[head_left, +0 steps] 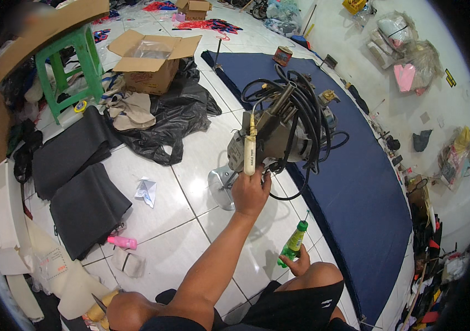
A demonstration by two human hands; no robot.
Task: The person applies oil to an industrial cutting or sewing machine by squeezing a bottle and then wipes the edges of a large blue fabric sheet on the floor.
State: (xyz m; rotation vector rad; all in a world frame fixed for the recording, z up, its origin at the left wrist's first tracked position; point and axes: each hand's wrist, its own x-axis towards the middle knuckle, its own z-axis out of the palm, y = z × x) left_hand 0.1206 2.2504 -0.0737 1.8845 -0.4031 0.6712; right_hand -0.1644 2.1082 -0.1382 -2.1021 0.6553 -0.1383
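In front of me a cloth cutting machine (279, 144) stands on its metal base plate (217, 185), a thick black cable (307, 118) looped over its top. A cream handle-like piece (250, 153) hangs down its near side. My left hand (250, 193) reaches up to the machine's lower near side just under that piece. Its fingers are closed against the machine, the tips partly hidden. Low by my right knee, my right hand (299, 262) grips a green plastic bottle (294, 243). The bottle is tilted, with a thin spout pointing up from its green cap.
A long stack of dark blue fabric (351, 204) lies right of the machine, a tin can (282, 55) at its far end. To the left are black cloth pieces (88, 207), a black plastic bag (177, 113), an open carton (149, 74), a green stool (69, 71) and a pink bottle (121, 242).
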